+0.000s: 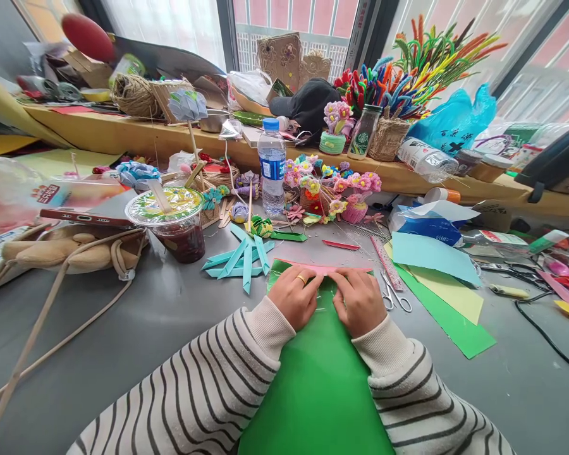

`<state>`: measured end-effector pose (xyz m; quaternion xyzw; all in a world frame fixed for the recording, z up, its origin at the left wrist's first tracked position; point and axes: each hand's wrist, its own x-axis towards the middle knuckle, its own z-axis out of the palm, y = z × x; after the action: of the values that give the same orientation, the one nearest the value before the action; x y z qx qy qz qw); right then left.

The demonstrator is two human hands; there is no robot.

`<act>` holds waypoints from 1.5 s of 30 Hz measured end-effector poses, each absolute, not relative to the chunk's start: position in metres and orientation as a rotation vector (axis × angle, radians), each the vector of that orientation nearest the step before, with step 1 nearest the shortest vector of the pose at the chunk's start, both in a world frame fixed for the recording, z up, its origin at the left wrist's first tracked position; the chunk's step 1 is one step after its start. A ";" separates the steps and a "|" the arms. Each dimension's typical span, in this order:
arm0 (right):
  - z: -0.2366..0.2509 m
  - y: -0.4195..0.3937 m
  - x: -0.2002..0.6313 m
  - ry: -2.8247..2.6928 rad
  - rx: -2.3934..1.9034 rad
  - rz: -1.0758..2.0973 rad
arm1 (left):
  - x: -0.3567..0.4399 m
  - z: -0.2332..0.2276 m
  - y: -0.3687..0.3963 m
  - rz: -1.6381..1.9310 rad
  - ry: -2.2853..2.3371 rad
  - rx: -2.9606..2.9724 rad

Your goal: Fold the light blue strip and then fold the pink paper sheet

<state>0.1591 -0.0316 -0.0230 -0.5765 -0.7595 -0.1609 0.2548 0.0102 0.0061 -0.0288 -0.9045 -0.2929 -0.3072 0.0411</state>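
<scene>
Both hands [327, 297] pinch pink strip [327, 269] on green sheet [317, 379] — scissors [396, 297] just right (teal strips [241, 258] left).

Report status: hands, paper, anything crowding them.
Left hand and right hand both pressing a thin pink paper strip on the green paper sheet. Steel scissors lie just right, apart from the hands.

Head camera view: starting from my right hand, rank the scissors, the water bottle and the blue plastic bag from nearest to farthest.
Measured from the right hand, which presses the pink paper strip:
1. Scissors: on the table just right of the hand.
2. Water bottle: upright, ahead and to the left.
3. Blue plastic bag: far right, on the wooden ledge by the window.
</scene>
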 end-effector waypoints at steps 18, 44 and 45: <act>0.031 0.036 0.175 -2.568 -1.764 0.458 | 0.012 -0.029 0.004 -0.936 -0.827 -2.755; 0.029 0.083 0.181 -1.949 -1.939 1.924 | 0.013 -0.031 0.002 -0.867 -0.917 -2.757; 0.028 0.084 0.182 -1.951 -1.929 1.936 | 0.013 -0.031 0.002 -0.865 -0.919 -2.757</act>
<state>0.1816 0.0839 0.0277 -0.5712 -0.5776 0.5731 -0.1077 0.0127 0.0021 -0.0307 -0.9078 -0.3028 -0.2850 0.0548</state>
